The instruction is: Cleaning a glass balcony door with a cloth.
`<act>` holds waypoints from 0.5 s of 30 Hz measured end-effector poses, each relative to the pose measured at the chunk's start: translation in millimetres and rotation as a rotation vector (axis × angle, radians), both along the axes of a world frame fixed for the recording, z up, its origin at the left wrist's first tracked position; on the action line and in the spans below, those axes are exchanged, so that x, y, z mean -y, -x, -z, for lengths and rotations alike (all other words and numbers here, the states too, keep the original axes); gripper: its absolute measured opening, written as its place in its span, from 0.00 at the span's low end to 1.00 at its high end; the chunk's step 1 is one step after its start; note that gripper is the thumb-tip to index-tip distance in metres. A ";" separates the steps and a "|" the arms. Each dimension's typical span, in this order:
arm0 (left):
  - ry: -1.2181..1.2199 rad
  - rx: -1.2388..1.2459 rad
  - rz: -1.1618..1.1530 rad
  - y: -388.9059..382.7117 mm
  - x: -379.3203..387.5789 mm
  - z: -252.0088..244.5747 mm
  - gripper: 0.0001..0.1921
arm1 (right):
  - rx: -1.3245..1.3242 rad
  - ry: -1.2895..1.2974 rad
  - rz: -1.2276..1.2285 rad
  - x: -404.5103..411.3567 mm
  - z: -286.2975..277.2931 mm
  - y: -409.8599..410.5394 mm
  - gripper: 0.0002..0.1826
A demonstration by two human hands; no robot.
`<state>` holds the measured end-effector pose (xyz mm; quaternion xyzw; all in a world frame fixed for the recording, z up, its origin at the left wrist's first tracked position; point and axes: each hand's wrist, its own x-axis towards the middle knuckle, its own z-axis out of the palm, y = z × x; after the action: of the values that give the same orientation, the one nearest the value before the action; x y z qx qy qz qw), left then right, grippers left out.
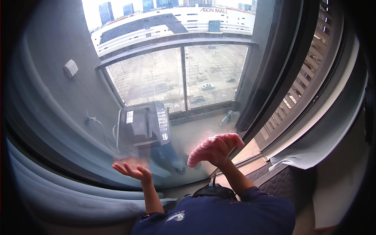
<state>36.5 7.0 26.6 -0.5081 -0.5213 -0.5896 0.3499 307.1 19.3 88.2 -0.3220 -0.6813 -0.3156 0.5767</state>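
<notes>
My right hand (221, 152) holds a fluffy pink-and-white cleaning cloth (197, 155), spread out in front of a large glass door pane (188, 132). A faint pinkish reflection surrounds the cloth on the glass; I cannot tell whether the cloth presses on it. Lower to the left, my left hand (135, 172) is raised with its fingers apart and nothing in it. Its reflection shows in the pane just above the fingers. Behind the glass, a dark top-loading washing machine (138, 123) stands on a balcony.
Grey-blue curtains (73, 188) hang along the left. On the right are a dark door frame (282, 82), a slatted shutter (305, 70), pale fabric (317, 147) and a quilted grey mattress (276, 182). A balcony railing (183, 76) overlooks a car park.
</notes>
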 end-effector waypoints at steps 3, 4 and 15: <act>-0.033 0.011 -0.010 4.7 1.8 0.4 0.23 | 0.016 0.044 -0.001 -5.0 -72.3 -3.2 0.15; -0.029 0.012 0.008 0.7 0.2 -1.2 0.23 | -0.051 -0.007 -0.017 -5.0 -102.5 -4.3 0.16; -0.022 0.210 0.202 -33.4 20.9 -31.5 0.21 | -0.361 0.136 0.002 2.6 0.0 24.2 0.26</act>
<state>69.9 -14.0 58.1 -0.4896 -0.4948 -0.6774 0.2377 282.9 16.7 88.3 -0.4123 -0.5863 -0.2067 0.6660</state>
